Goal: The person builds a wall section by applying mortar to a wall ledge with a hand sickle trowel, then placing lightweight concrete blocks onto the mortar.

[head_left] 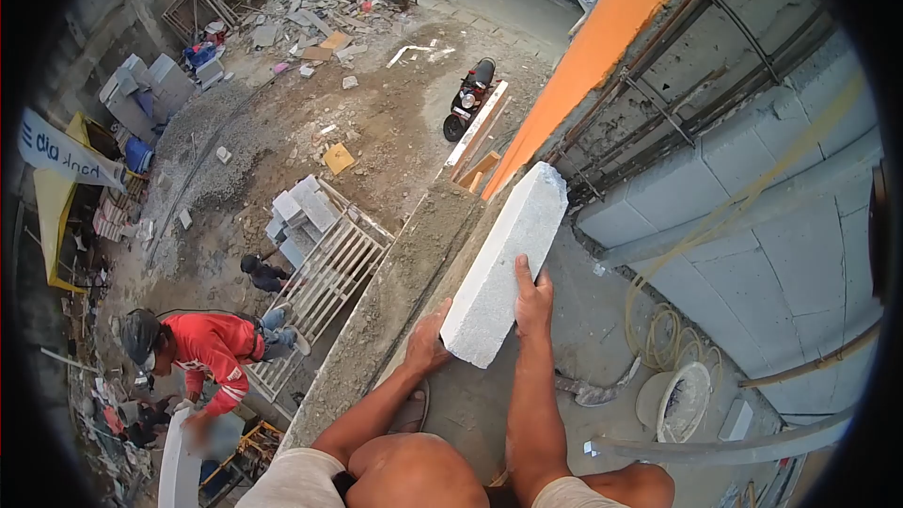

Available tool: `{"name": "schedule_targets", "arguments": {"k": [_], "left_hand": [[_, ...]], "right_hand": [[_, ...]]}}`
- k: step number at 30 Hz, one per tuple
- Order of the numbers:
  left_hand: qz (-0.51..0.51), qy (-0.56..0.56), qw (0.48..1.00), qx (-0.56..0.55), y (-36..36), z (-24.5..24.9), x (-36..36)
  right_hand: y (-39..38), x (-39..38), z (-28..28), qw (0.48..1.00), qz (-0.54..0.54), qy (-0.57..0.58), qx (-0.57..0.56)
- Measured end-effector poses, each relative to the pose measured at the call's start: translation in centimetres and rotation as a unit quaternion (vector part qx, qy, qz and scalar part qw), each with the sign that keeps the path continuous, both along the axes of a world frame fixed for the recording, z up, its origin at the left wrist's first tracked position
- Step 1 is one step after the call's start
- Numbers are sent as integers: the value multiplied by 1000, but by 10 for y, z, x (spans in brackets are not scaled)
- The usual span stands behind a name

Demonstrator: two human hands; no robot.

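A long pale block lies slantwise between my two hands, its far end near the foot of the orange strip. My left hand presses against the near left end, some fingers hidden at the block's edge. On the block's right side my right hand grips it, thumb on the upper face. Left of the block runs a wall top with rough grey mortar on it.
Far below on the left, a person in red handles a pale block; another person is by a slatted wooden frame. At right are a bucket, a coiled hose and a block wall.
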State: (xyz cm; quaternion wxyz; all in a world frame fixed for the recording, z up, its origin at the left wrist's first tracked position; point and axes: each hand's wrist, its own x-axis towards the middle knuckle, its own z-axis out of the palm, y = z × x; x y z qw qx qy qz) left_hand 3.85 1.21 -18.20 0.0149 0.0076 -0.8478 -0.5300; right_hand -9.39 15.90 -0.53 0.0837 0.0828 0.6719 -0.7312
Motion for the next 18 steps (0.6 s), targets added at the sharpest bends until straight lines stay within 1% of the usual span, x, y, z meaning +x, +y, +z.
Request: {"name": "schedule_targets", "arguments": {"k": [1,2,3,4,5,7,9,13,14,16,18], "left_hand": [[26,-4,1000,5,1,7,2],[31,8,999,-10,0,26,4],[32,18,999,-26,0,36,5],[47,12,999,-22,0,33,7],[41,22,999,-29,0,29,7],[47,30,998,-29,1,21,4],[31,61,996,-50,1,14,6],[29,58,997,-39,-2,18,3],[30,72,996,-45,-2,17,4],[35,55,997,-39,0,20,5],[34,51,998,-35,-1,26,4]], "right_hand": [[0,-1,-3,1000,0,-26,8],[0,-1,-3,999,23,-31,12],[0,-1,-1,999,12,-31,-8],[0,0,0,999,-3,-30,-26],[0,0,0,999,10,-34,-21],[-1,-1,-1,1000,-8,-10,-11],[3,-3,-6,1000,3,-10,3],[-3,-1,8,1000,2,11,17],[-3,-3,7,1000,8,9,21],[-3,-3,4,1000,12,14,-16],[-6,-3,5,1000,10,16,-25]]}}
